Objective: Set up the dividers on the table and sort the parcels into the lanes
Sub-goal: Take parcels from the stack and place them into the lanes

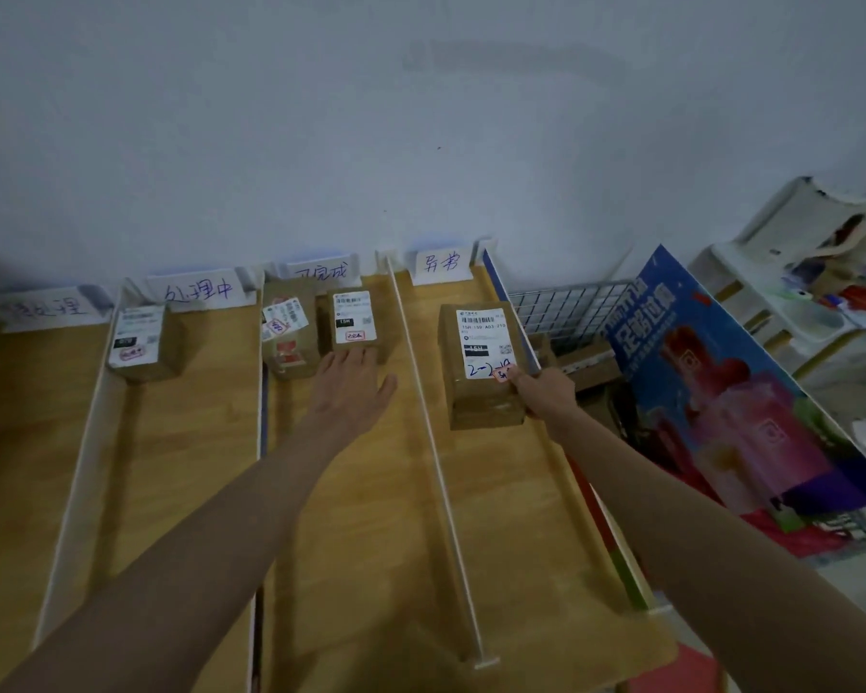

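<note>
A wooden worktop (196,442) is lying against a pale wall (421,117), and thin white dividers are splitting it into four lanes running away from the person. A handwritten paper sign is standing at the far end of each lane.

The left hand (353,387) is reaching into the third lane from the left, fingers straight and spread, with the fingertips touching the near edge of a small brown parcel (353,320); this grip is lying flat and apart, curled round nothing. Just beside that parcel, to its left, a second parcel (288,335) with several stickers is sitting in the same lane.

The right hand (546,392) is gripping the near right corner of a larger parcel (481,362) in the rightmost lane, thumb on top by a small red sticker, the fingers wrapping its side. The parcel is resting near the far end, its white label facing up.

One more parcel (143,342) is sitting alone in the second lane. A white divider (433,442) is separating the two lanes the hands are working in.

Off the worktop to the right, a blue and red printed board (736,392) is leaning, with a wire basket (566,307) behind it and white plastic trays (796,272) beyond.
</note>
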Motion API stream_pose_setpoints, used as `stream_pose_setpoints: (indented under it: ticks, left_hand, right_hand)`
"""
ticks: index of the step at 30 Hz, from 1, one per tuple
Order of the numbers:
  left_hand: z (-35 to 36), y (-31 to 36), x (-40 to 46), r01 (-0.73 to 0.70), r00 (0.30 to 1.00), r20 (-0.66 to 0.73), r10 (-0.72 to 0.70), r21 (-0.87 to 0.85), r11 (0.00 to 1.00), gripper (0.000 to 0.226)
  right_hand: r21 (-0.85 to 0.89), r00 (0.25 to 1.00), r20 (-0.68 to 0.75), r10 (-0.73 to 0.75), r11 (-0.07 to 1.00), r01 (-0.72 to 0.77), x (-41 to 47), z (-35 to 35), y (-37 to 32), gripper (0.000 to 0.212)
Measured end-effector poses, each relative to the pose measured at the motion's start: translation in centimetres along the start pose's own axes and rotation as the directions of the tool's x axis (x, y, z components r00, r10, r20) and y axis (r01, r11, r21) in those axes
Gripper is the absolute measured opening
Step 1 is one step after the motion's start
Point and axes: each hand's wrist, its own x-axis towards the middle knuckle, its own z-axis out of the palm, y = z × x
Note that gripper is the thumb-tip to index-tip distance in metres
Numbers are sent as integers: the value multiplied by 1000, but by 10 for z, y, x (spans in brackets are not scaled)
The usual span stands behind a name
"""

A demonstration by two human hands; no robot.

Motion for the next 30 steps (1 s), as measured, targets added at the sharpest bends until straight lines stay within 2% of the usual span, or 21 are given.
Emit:
stream_pose_setpoints:
  ticks: [4,10,17,24,30]
  left_hand:
    - [7,2,31,64,998,14,-65,29,998,53]
    - [23,2,73,125,992,14,-125,5,992,50]
    - [45,-9,106,197,979,45,-197,-13,980,50]
    - [70,-25,119,216,975,55,-214,-33,976,48]
    - [81,-33,121,218,974,65,-218,1,976,46]
  right_hand:
    - [-48,998,60,-6,999,9,49,11,-8,52]
    - [-78,988,154,-17,997,29,112,35,-23,42]
    - [-89,972,233,27,996,-7,174,80,-31,42]
    - [-216,974,226,23,976,27,212,112,-33,52]
    - [-188,980,200,20,982,18,228,127,-32,52]
